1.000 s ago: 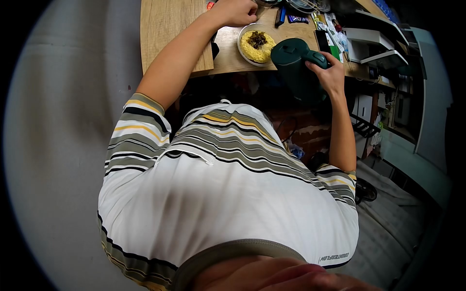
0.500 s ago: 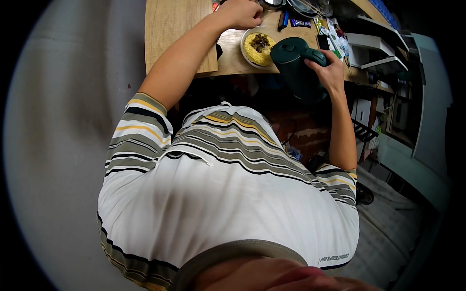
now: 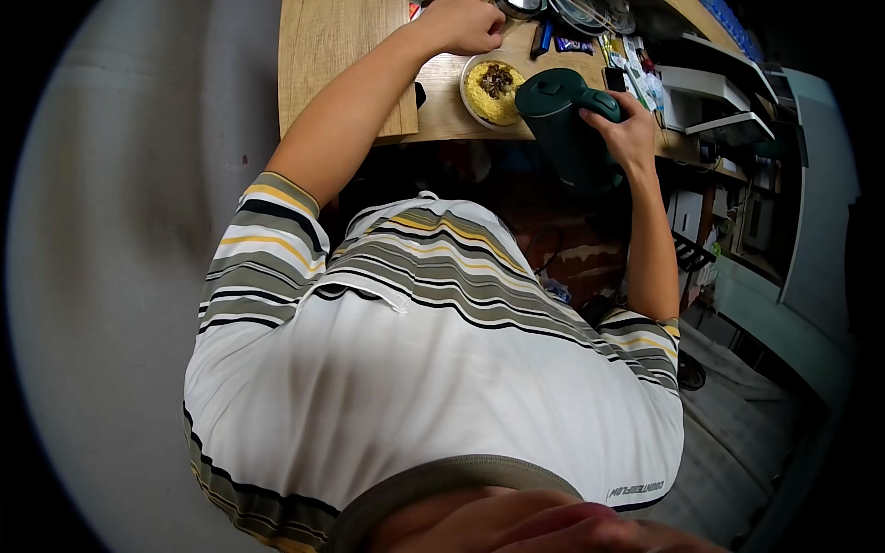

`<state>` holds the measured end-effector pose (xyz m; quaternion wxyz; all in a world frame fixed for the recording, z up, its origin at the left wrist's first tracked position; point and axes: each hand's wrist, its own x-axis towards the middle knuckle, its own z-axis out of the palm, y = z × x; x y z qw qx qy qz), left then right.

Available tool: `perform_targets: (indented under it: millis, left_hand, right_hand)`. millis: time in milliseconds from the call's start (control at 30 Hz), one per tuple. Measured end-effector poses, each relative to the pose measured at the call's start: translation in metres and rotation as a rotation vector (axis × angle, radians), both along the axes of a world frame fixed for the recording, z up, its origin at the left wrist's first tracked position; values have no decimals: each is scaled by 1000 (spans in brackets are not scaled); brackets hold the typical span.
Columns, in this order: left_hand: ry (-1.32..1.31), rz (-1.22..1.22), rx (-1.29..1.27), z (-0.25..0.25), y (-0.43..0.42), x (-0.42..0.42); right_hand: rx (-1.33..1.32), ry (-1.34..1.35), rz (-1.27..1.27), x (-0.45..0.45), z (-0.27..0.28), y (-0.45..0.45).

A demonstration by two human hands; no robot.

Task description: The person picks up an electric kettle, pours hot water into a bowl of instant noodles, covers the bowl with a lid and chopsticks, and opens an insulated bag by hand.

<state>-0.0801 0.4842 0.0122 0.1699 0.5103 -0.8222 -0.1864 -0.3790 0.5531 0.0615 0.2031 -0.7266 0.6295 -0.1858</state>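
Note:
My right hand [image 3: 630, 134] is wrapped round the handle of a dark green kettle [image 3: 564, 129], which is tilted to the left. The kettle's spout end is beside a round bowl [image 3: 468, 103] of yellow food [image 3: 487, 100] with dark brown topping in its middle. No stream of liquid can be made out. Beyond the bowl, my left hand [image 3: 468, 28] is closed with curled fingers, resting near the desk's far side. What those fingers hold, if anything, is hidden.
A raised wooden board [image 3: 341, 64] lies on the desk's left part. Behind the bowl are a blue object [image 3: 542, 37], a purple packet [image 3: 573, 45] and clear lids. A dark phone [image 3: 614, 79] and small packets are beyond the kettle. White shelves [image 3: 705, 85] stand at right.
The desk and bowl have shifted slightly to the right and down in view. My left hand has moved slightly right with them. The kettle stays tilted in my right hand, nearly unmoved.

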Motion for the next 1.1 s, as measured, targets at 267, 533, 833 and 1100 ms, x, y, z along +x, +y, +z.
perform_targets:
  millis: [267,533,833,1100]
  left_hand:
    - [4,-11,-29,-3,-1,0]
    - [11,-24,-28,-10,-4,0]
    - [-15,-17,-13,-6,-5,-1]
    - [7,-16,-6,-1,-5,-1]
  right_hand:
    - [9,-9,-15,-3,-3,0]
    - [-14,-7,-18,-5,-4,2]
    - [-18,32,12,3,9,10]
    - [4,3,12,2,9,14]
